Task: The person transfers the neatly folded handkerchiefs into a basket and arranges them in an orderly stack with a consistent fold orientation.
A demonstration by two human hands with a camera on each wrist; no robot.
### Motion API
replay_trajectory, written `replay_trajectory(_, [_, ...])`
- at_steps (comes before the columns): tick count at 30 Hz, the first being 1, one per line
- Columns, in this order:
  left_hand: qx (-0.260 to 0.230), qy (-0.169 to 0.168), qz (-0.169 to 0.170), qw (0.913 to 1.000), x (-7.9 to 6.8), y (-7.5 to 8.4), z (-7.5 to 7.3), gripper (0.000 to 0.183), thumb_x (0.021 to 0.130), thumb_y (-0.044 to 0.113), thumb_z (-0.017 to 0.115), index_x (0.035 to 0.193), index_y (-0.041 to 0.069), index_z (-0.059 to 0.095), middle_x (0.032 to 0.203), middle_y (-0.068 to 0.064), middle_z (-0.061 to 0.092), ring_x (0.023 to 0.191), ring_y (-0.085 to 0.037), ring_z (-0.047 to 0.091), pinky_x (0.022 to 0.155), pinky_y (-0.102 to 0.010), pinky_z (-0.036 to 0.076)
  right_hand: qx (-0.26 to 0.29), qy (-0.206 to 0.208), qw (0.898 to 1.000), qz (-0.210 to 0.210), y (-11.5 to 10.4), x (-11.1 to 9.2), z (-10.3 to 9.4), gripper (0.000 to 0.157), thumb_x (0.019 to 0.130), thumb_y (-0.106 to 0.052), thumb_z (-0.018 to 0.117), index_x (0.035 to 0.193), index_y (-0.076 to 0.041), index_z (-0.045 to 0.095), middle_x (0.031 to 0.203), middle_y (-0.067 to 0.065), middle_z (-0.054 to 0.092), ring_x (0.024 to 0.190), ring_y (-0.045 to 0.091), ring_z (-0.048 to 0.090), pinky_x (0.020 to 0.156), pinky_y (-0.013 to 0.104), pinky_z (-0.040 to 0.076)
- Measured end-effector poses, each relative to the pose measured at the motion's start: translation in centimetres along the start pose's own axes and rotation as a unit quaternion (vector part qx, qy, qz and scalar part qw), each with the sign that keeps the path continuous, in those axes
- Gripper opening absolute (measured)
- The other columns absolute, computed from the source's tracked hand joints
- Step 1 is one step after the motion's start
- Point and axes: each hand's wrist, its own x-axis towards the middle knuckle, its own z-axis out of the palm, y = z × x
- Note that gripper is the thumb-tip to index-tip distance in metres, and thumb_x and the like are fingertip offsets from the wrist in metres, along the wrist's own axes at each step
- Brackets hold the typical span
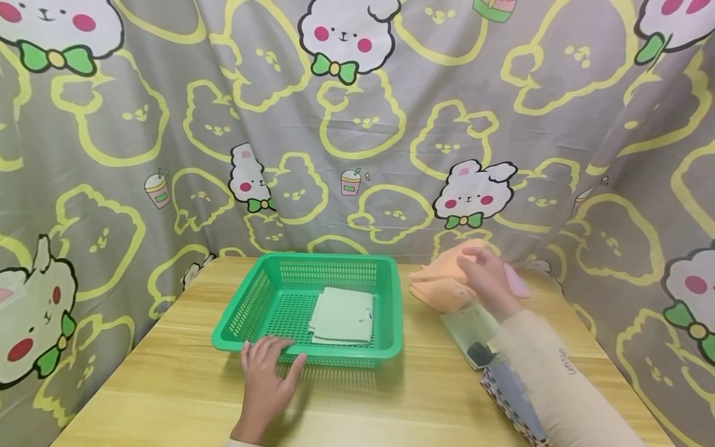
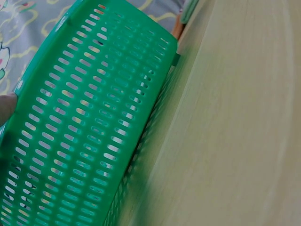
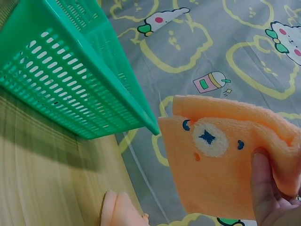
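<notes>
My right hand (image 1: pixel 488 276) pinches a folded orange towel (image 3: pixel 211 165), its thumb on the front face. A bear's face with a pale muzzle is stitched on this towel, which is held up beside the basket in the right wrist view. A second orange towel (image 1: pixel 444 293) lies beneath it on the table. My left hand (image 1: pixel 269 375) holds the front rim of a green plastic basket (image 1: pixel 393 310), fingers over the rim and thumb on the near side. Inside the basket lies a folded pale green towel (image 1: pixel 343 316), toward the right.
Right of the basket, a light green cloth (image 1: pixel 463 329) with a dark patch and a grey-blue cloth (image 1: pixel 516 397) with a patterned edge lie partly under my right sleeve (image 1: pixel 558 366). Pink cloth (image 1: pixel 516 282) shows behind my right hand. A cartoon-print curtain (image 1: pixel 368 124) surrounds the wooden table (image 1: pixel 167 385).
</notes>
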Motion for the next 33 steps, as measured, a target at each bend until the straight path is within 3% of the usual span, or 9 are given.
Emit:
replay_trajectory(15, [-0.001, 0.004, 0.004, 1.0000, 0.0, 0.1, 0.0, 0.030, 0.080, 0.027, 0.074, 0.098, 0.004, 0.066, 0.102, -0.014, 0.064, 0.109, -0.037, 0.049, 0.099, -0.068, 0.013, 0.002, -0.006, 1.000, 0.003, -0.9, 0.0, 0.9, 0.046, 0.097, -0.024, 0.055, 0.135, 0.000, 0.047, 0.136, 0.022, 0.044, 0.096, 0.023, 0.050, 0.081, 0.029, 0.045])
replay_trajectory(23, [0.000, 0.009, 0.012, 0.9999, 0.0, -0.1, 0.1, 0.030, 0.080, 0.029, 0.074, 0.098, 0.006, 0.066, 0.102, -0.013, 0.064, 0.108, -0.036, 0.049, 0.097, -0.070, 0.014, 0.031, 0.004, 1.000, 0.003, -1.0, 0.2, 1.6, 0.041, 0.094, -0.021, 0.058, 0.129, -0.001, 0.051, 0.113, 0.014, 0.046, 0.079, 0.015, 0.049, 0.067, 0.023, 0.045])
replay_trajectory(29, [0.000, 0.008, 0.011, 0.9999, 0.0, 0.0, 0.1, 0.030, 0.080, 0.028, 0.074, 0.098, 0.005, 0.066, 0.102, -0.013, 0.064, 0.108, -0.035, 0.049, 0.098, -0.070, 0.013, 0.049, -0.008, 0.999, 0.007, -1.4, 0.0, 1.9, 0.041, 0.096, -0.019, 0.057, 0.131, 0.000, 0.048, 0.141, 0.021, 0.040, 0.100, 0.025, 0.051, 0.074, 0.024, 0.046])
replay_trajectory(33, [-0.001, 0.008, 0.008, 0.9999, 0.0, 0.0, 0.0, 0.031, 0.080, 0.027, 0.074, 0.098, 0.003, 0.067, 0.102, -0.013, 0.064, 0.108, -0.036, 0.049, 0.098, -0.069, 0.013, 0.068, -0.019, 0.997, 0.008, -1.7, -0.1, 2.2, 0.041, 0.096, -0.018, 0.056, 0.131, 0.002, 0.046, 0.150, 0.020, 0.032, 0.111, 0.027, 0.049, 0.077, 0.022, 0.047])
